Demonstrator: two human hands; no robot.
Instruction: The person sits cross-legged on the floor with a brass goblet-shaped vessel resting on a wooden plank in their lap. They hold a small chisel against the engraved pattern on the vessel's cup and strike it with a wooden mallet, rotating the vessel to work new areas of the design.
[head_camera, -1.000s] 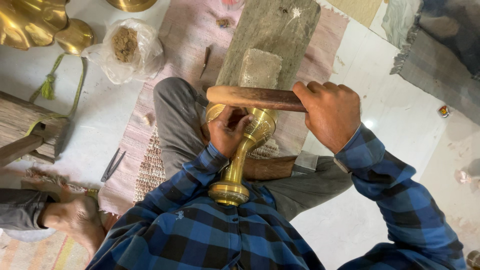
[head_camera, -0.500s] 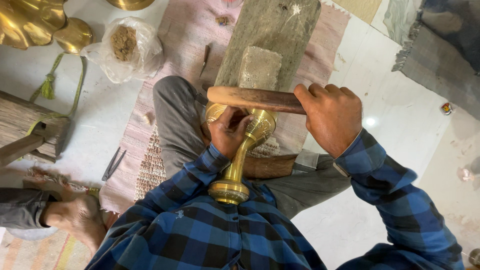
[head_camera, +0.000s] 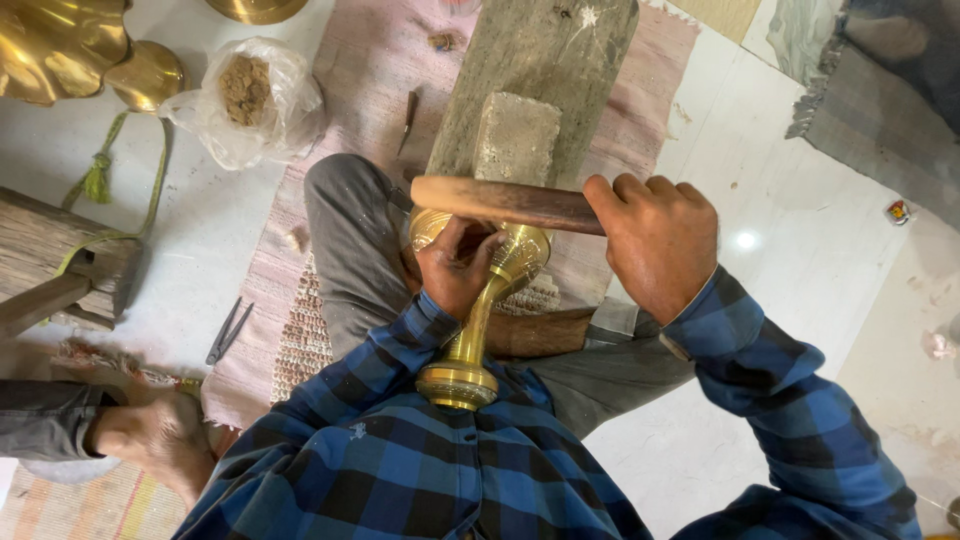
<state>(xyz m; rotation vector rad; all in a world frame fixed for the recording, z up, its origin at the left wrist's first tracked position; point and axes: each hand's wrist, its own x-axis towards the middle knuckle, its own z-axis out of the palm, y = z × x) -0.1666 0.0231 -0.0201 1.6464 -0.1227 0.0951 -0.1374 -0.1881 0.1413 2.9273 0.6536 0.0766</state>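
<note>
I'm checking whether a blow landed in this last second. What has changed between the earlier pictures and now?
Almost nothing visibly moved. The right hand still grips the wooden stick lying across the brass goblet, and the left hand still holds the goblet near its cup. The stone block and plastic bag lie as before.

The goblet-shaped vessel (head_camera: 478, 310) lies across the person's lap, its foot toward the chest. Beyond it a stone block (head_camera: 516, 137) sits on a plank (head_camera: 560, 50) over a mat (head_camera: 370, 60). Left of the mat, on the floor (head_camera: 800, 230), lie a bag (head_camera: 245, 100) and pliers (head_camera: 228, 330).
</note>
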